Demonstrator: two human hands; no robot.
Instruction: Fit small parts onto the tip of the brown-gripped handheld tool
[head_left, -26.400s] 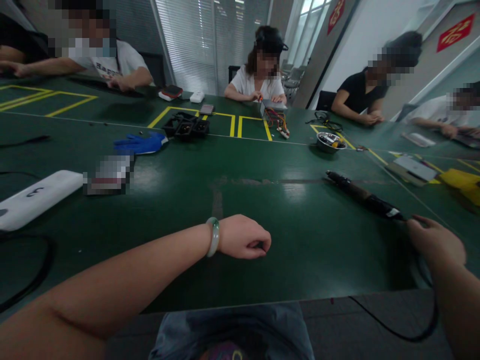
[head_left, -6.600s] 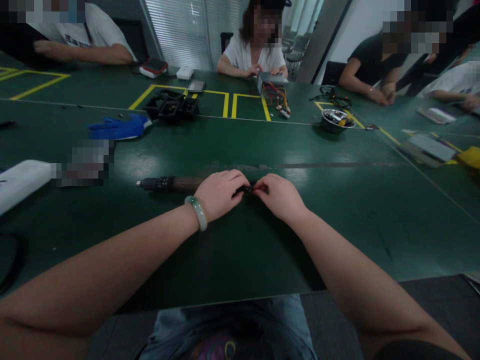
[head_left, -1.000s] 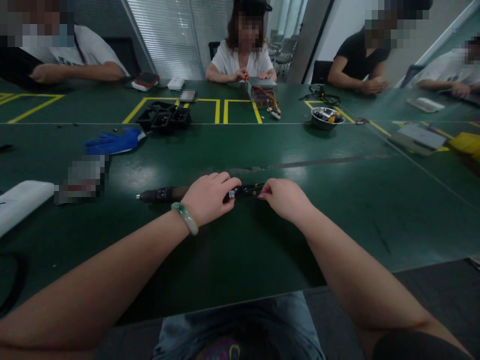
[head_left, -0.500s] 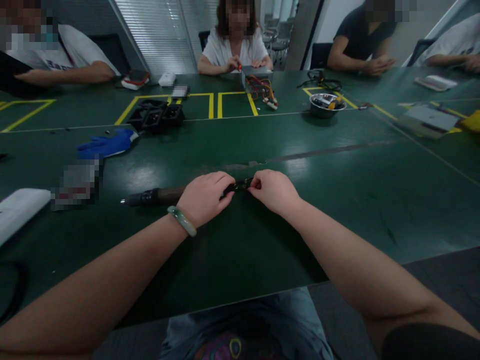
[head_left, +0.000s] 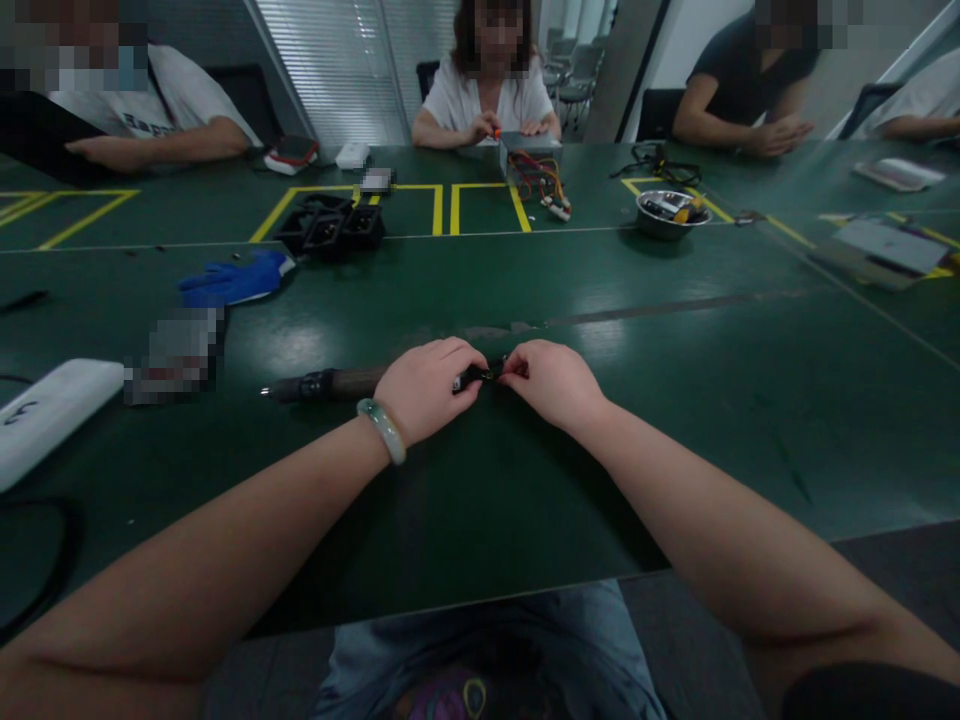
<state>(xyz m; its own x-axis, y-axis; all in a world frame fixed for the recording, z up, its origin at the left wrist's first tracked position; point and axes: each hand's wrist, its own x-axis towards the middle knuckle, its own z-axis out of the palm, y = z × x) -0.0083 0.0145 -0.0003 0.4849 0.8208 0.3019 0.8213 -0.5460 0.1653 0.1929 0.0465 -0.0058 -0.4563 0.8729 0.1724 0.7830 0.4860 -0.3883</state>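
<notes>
My left hand (head_left: pixel 431 388), with a pale green bangle (head_left: pixel 382 428) at the wrist, is closed on a small black piece (head_left: pixel 471 378) with shiny metal bits. The fingertips of my right hand (head_left: pixel 555 378) pinch the other end of it, close to the left fingertips. A dark rod (head_left: pixel 352 382) with a black collar and a thin metal tip lies on the table, its right end hidden behind my left hand. Whether the rod joins the small black piece, I cannot tell.
Left of my hands are a blue glove (head_left: pixel 236 280), a blurred-out flat item (head_left: pixel 180 350) and a white device (head_left: pixel 64 410). Farther back stand black trays (head_left: pixel 330 228), a metal bowl (head_left: pixel 671 222) of parts and a grey box with wires (head_left: pixel 531 155). Several people sit around.
The view has shifted slightly, so things appear farther right. My hands are a little closer together, and the black piece is turned a bit between them.
</notes>
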